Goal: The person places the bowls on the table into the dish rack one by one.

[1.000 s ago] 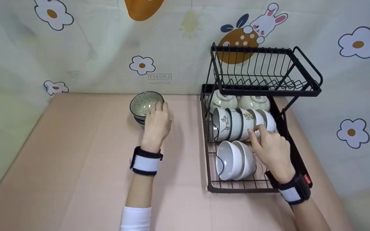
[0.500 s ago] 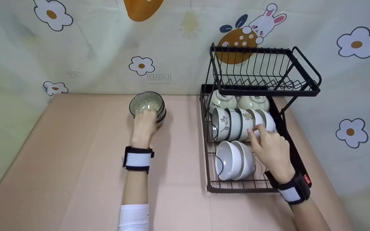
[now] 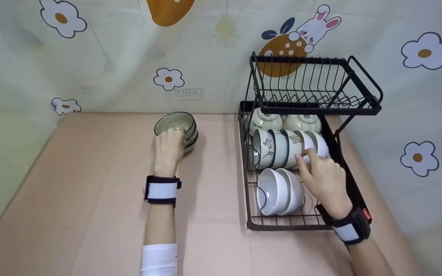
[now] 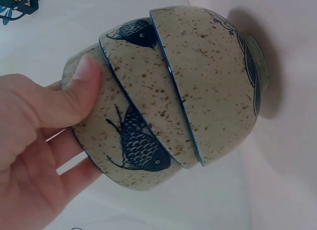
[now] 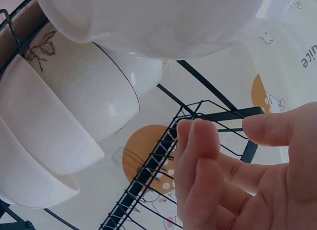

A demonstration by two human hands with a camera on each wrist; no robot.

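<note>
My left hand (image 3: 169,151) pinches the near rim of the top speckled bowl (image 4: 101,126), thumb on the outer wall and fingers on the inside. This bowl, painted with a dark blue fish, sits tilted in a stack. Below it are a middle bowl (image 4: 143,86) and a bottom bowl (image 4: 213,86) whose foot rests on the table. Over the dish rack, my right hand (image 3: 326,182) hangs with loosely bent fingers and holds nothing. Its fingertips are near the row of patterned bowls (image 3: 280,149) standing on edge; contact cannot be told.
The black two-tier dish rack (image 3: 248,199) stands at the right. In its lower tier, two white bowls (image 3: 278,191) lean in front, and two upturned bowls (image 3: 301,123) sit at the back. A printed curtain (image 3: 109,57) rises behind the pink tabletop (image 3: 90,199).
My left hand has moved left from the bowl's right rim to its near rim and now pinches it. The top bowl has tipped slightly. My right hand stays in place.
</note>
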